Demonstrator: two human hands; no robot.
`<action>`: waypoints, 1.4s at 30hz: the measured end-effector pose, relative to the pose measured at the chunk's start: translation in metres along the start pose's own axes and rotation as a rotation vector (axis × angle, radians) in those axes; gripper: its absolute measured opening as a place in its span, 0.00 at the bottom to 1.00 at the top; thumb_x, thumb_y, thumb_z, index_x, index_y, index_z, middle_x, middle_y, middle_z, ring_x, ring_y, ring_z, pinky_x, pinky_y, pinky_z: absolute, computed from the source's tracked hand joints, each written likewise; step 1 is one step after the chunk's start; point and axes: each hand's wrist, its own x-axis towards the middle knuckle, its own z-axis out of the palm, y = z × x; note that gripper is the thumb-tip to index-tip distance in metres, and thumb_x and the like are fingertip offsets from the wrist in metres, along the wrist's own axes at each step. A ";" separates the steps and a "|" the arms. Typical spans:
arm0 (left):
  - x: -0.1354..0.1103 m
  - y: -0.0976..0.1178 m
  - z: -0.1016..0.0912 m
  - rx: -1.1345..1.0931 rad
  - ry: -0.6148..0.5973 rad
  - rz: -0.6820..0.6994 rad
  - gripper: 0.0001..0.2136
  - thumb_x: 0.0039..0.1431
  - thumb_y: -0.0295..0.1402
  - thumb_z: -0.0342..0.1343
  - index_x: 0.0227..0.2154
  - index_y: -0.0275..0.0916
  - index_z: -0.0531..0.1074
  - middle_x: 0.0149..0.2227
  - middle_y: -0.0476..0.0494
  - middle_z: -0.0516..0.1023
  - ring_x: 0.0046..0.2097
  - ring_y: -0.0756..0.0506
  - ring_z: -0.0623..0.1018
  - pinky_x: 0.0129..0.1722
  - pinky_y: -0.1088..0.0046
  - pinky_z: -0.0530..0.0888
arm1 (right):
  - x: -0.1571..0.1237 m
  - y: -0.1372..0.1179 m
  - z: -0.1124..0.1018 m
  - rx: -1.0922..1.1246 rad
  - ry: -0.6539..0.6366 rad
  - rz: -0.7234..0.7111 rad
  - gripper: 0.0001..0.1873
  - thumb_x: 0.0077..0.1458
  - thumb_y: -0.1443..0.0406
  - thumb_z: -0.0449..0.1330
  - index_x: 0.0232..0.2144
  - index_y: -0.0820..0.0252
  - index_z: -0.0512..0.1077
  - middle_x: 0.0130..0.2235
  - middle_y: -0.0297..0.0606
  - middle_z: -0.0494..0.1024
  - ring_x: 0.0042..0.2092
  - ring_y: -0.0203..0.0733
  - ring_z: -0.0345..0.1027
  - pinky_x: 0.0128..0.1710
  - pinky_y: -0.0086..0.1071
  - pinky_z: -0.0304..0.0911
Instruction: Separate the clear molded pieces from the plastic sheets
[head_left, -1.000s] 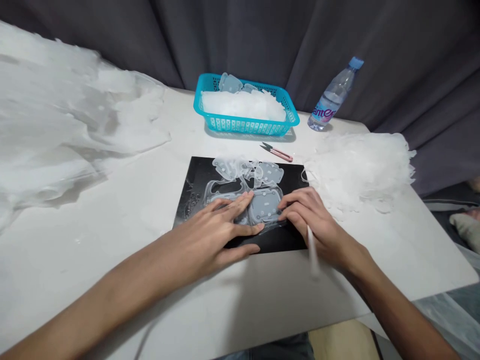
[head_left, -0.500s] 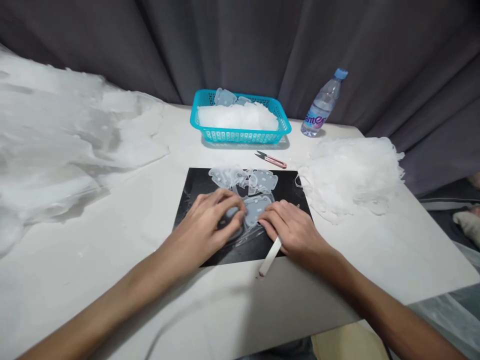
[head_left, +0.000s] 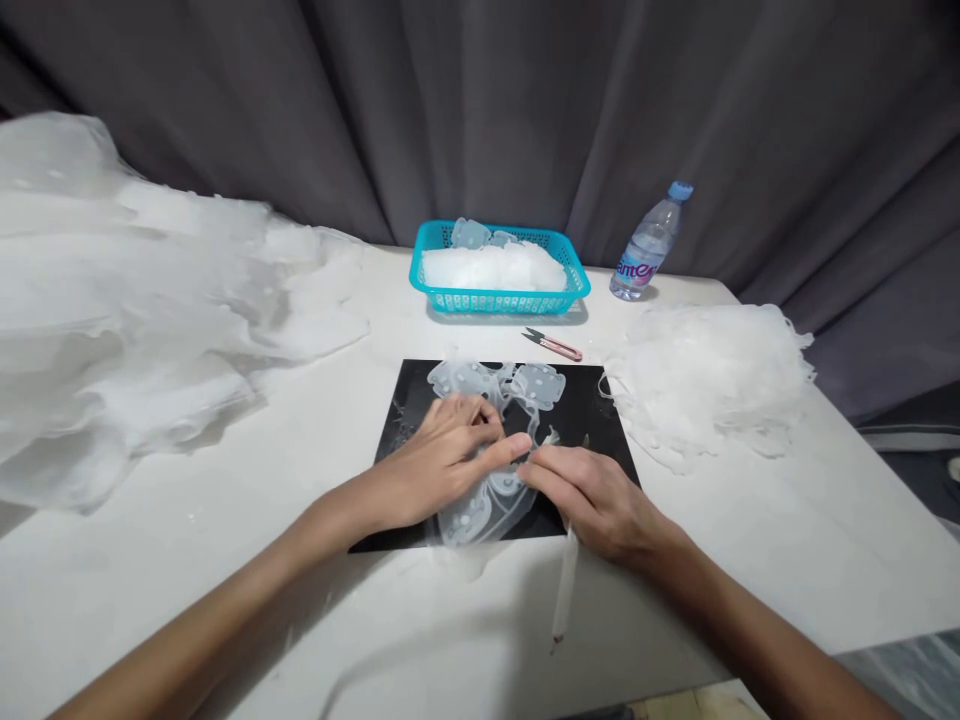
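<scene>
A black mat (head_left: 592, 405) lies on the white table (head_left: 225, 520) in front of me. On it sits a sheet of translucent moulded silicone pieces (head_left: 480, 505), partly lifted and curled. My left hand (head_left: 442, 460) grips the sheet with its fingers curled. My right hand (head_left: 592, 495) pinches the sheet's edge where it meets my left fingertips. It also holds a thin white pen-like tool (head_left: 564, 585) that points back toward me. More silicone pieces (head_left: 540, 385) lie at the mat's far edge.
A turquoise basket (head_left: 499, 298) full of white pieces stands behind the mat. Pink snips (head_left: 553, 345) lie in front of it, a water bottle (head_left: 649, 243) to its right. White scrap heaps lie at right (head_left: 705, 380) and left (head_left: 127, 320). Dark curtain behind.
My left hand has gone from lying flat on the sheet to gripping it, and the sheet has lifted off the mat. The white tool now points toward me. The camera has tilted.
</scene>
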 end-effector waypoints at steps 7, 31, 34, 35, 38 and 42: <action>0.002 0.003 -0.004 -0.699 -0.043 -0.070 0.15 0.65 0.46 0.61 0.41 0.39 0.74 0.41 0.45 0.77 0.45 0.42 0.75 0.47 0.67 0.72 | -0.005 -0.002 0.006 0.108 0.084 0.217 0.18 0.68 0.74 0.57 0.57 0.59 0.69 0.51 0.45 0.76 0.53 0.44 0.73 0.52 0.36 0.73; -0.004 0.015 0.014 -1.165 0.087 -0.122 0.13 0.60 0.42 0.69 0.37 0.37 0.82 0.35 0.44 0.84 0.36 0.46 0.80 0.40 0.72 0.76 | 0.006 0.011 0.017 0.610 -0.102 1.054 0.03 0.57 0.66 0.60 0.31 0.56 0.68 0.29 0.29 0.69 0.31 0.36 0.62 0.31 0.28 0.58; 0.000 0.012 0.012 -1.266 0.073 -0.162 0.13 0.60 0.43 0.69 0.37 0.37 0.82 0.34 0.45 0.81 0.34 0.49 0.77 0.36 0.75 0.73 | 0.007 0.012 0.009 0.787 -0.106 1.020 0.05 0.61 0.62 0.62 0.37 0.57 0.71 0.32 0.30 0.71 0.31 0.35 0.63 0.33 0.29 0.61; 0.001 0.011 0.011 -1.271 0.058 -0.170 0.13 0.61 0.43 0.69 0.36 0.37 0.82 0.33 0.46 0.81 0.34 0.49 0.76 0.36 0.75 0.72 | 0.009 0.012 0.005 0.859 -0.100 0.985 0.07 0.62 0.61 0.62 0.40 0.57 0.72 0.35 0.32 0.73 0.33 0.36 0.65 0.36 0.30 0.63; 0.004 0.007 0.009 -1.245 0.030 -0.195 0.13 0.62 0.42 0.68 0.32 0.35 0.82 0.31 0.46 0.79 0.34 0.50 0.74 0.35 0.76 0.69 | 0.016 0.008 -0.007 1.085 -0.091 0.895 0.12 0.66 0.56 0.61 0.44 0.57 0.74 0.40 0.37 0.78 0.41 0.40 0.71 0.46 0.35 0.67; 0.007 0.004 0.011 -1.214 -0.001 -0.229 0.14 0.62 0.42 0.68 0.29 0.35 0.81 0.30 0.46 0.78 0.34 0.49 0.73 0.37 0.74 0.68 | 0.019 0.004 -0.008 1.163 -0.008 0.963 0.13 0.66 0.54 0.63 0.41 0.58 0.75 0.34 0.35 0.79 0.37 0.39 0.73 0.42 0.33 0.68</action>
